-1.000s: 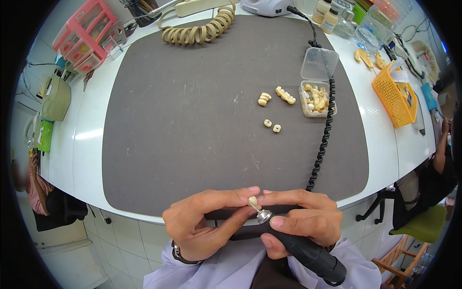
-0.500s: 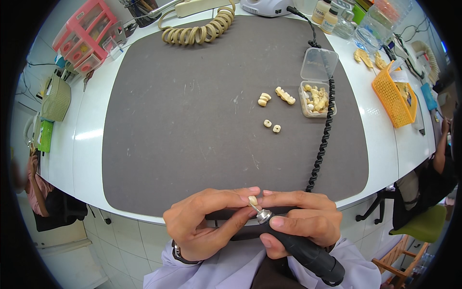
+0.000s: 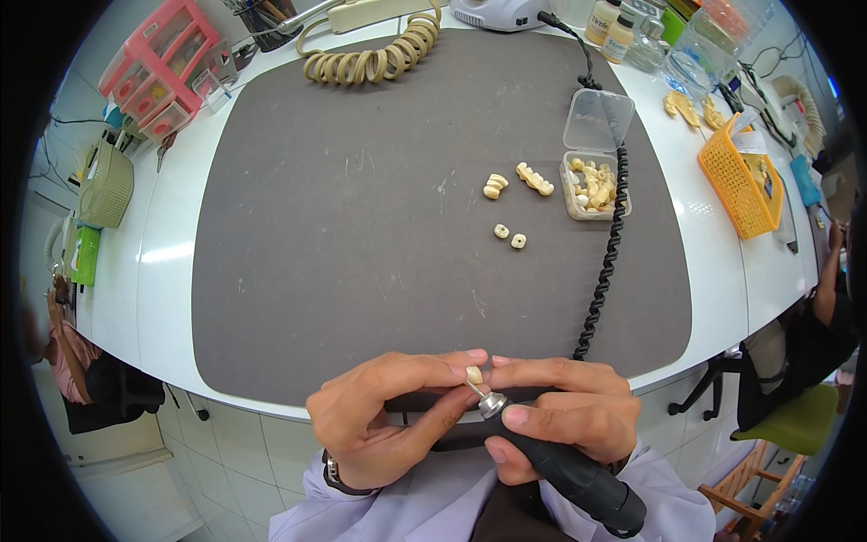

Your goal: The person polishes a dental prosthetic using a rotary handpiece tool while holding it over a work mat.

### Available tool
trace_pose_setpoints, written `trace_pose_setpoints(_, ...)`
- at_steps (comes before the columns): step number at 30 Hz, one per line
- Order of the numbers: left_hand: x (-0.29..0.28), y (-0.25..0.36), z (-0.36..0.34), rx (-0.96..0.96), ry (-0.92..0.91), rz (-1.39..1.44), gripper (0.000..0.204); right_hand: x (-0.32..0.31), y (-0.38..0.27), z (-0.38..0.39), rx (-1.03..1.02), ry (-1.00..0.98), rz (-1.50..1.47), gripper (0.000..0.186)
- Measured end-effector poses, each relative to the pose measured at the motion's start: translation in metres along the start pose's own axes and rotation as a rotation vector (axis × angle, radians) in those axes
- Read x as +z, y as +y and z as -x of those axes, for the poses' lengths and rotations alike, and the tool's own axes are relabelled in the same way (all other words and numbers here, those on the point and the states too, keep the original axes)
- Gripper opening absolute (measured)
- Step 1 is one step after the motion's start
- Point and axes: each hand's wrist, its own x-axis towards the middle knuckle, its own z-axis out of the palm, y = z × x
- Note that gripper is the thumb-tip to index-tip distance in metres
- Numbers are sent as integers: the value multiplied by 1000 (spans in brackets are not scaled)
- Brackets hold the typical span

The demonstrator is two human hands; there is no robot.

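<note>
My left hand [image 3: 388, 406] pinches a small cream dental crown [image 3: 473, 374] between its fingertips, just past the table's near edge. In my right hand [image 3: 578, 406] lies a black dental handpiece [image 3: 569, 479] with a silver collar, tilted up toward the left. Its thin bur meets the crown's lower side; the exact contact is too small to make out. The fingertips of both hands almost touch above the crown. Farther off on the dark mat [image 3: 361, 235] rest two small crowns [image 3: 510, 237], a short tooth piece [image 3: 495, 186] and a longer dental bridge [image 3: 535, 179].
A clear box [image 3: 593, 190] of tooth pieces stands with its lid raised. The handpiece's black coiled cord [image 3: 607, 271] crosses the mat's right side. An orange basket [image 3: 742, 181] sits at right, pink drawers [image 3: 167, 68] at far left. Co-workers sit on both sides.
The handpiece and the crown have shifted very slightly. Both hands keep the same grip. At far left, the co-worker's hand has moved a little.
</note>
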Motion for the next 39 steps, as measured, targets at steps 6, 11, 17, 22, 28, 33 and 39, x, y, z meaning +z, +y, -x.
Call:
trace_pose_setpoints(6,2,0,-1,3,17,20,30,0,0,0,-1,2,-2,26)
trace_pose_setpoints(11,2,1,-1,-7,21,20,29,1,1,0,-10,9,-5,26)
trace_pose_setpoints(17,2,1,-1,-12,15,17,28,2,1,0,-12,21,-8,25)
trace_pose_setpoints(22,5,-1,0,-50,81,112,26,2,1,1,-13,24,-3,26)
trace_pose_setpoints(28,4,0,-1,-50,70,110,26,2,2,1,-9,17,1,25)
trace_pose_setpoints(33,4,0,-1,-48,66,99,27,1,1,0,-12,8,-14,25)
trace_pose_setpoints(39,4,-1,1,-46,61,80,26,1,1,-1,-28,13,-45,24)
